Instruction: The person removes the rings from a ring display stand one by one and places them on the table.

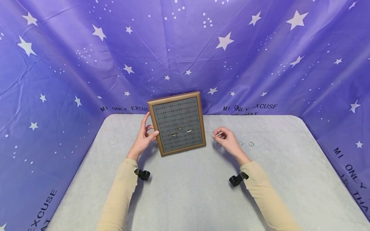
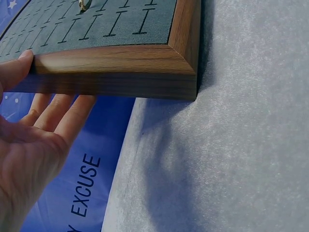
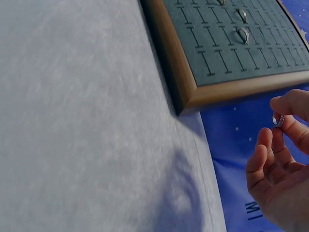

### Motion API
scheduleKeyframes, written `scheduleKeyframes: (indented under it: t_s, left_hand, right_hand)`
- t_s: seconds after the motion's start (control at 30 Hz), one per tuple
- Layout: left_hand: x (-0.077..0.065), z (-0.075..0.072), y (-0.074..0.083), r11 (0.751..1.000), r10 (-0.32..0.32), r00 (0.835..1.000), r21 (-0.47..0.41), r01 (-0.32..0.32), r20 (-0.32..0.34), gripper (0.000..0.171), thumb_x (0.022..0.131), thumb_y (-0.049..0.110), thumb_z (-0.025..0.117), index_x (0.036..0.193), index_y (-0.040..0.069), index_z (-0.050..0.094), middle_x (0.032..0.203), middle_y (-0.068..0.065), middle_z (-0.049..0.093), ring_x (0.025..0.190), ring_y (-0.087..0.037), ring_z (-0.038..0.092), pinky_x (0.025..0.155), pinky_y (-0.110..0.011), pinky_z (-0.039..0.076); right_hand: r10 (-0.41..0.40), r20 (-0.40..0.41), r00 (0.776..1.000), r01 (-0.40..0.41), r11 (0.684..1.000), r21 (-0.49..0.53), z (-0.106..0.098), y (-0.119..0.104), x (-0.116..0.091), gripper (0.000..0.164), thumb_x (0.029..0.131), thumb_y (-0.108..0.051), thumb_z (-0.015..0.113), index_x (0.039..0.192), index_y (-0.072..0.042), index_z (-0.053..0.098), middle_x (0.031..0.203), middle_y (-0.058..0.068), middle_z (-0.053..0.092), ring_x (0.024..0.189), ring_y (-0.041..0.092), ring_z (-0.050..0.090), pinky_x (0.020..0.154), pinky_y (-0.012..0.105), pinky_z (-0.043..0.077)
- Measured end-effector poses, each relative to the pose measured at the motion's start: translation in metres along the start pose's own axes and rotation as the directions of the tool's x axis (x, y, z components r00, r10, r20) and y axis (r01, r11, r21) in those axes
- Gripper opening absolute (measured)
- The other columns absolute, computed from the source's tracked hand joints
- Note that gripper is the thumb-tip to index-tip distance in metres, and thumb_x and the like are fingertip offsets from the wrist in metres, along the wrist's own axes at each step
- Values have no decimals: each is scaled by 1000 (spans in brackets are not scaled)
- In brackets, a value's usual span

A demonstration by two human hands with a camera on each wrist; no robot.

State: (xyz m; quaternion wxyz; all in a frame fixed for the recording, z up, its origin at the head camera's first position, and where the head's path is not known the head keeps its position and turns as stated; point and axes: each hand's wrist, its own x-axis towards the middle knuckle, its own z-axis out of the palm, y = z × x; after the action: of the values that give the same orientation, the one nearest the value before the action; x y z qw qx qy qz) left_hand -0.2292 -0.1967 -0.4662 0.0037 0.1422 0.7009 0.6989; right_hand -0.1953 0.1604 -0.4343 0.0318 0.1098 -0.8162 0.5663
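Observation:
A wood-framed ring display tray (image 1: 179, 123) stands tilted up on the table, its grey-green slotted pad facing me. My left hand (image 1: 144, 137) grips its left edge, thumb on the front of the frame and fingers behind, as the left wrist view also shows. Three rings sit in the slots, among them a silver ring (image 3: 244, 35) low on the pad. Right of the tray, my right hand (image 1: 226, 140) pinches another silver ring (image 3: 278, 120) between thumb and index finger. The other right fingers are bent and apart from it.
Two loose rings lie on the grey table (image 1: 185, 192) beyond the right wrist, one of them a thin ring (image 1: 251, 144). A purple star-printed curtain (image 1: 179, 48) hangs along the table's back and sides. Black cameras are strapped at both wrists.

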Motion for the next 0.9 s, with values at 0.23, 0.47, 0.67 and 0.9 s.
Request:
scheduleKeyframes:
  t_s: [0.23,0.47,0.67,0.9]
  left_hand:
    - [0,1,1,1000,-3,1000,2,3,-2,87,94,-3,59,155,36,11,106,-14,52,79,-17,65,75,-35,56]
    - [-1,2,5,1000,-3,1000,8,3,-1,87,94,-2,59,155,34,10,106,-13,52,82,-15,63,76,-35,56]
    - [1,1,0,1000,0,1000,17,1,-6,87,94,-2,60,155,36,11,106,-14,51,83,-17,62,75,-34,56]
    - [1,1,0,1000,2,1000,14,-2,-7,87,94,-2,59,155,35,10,105,-14,50,82,-17,61,74,-33,56]
  right_hand:
    - [14,-10,1000,-14,1000,2,-8,11,-4,11,86,8,64,92,14,59,96,25,56,71,17,53,59,18,44]
    - [21,-32,999,-21,1000,-4,-16,17,-10,10,85,8,65,92,14,60,93,26,56,68,18,53,53,18,43]
    - [16,-47,999,-16,1000,-11,-25,51,-9,10,85,5,66,92,11,60,85,17,57,60,13,53,48,21,43]
    - [21,-66,998,-22,999,-27,-34,73,-11,11,85,0,68,92,7,62,80,7,58,58,13,54,47,22,44]
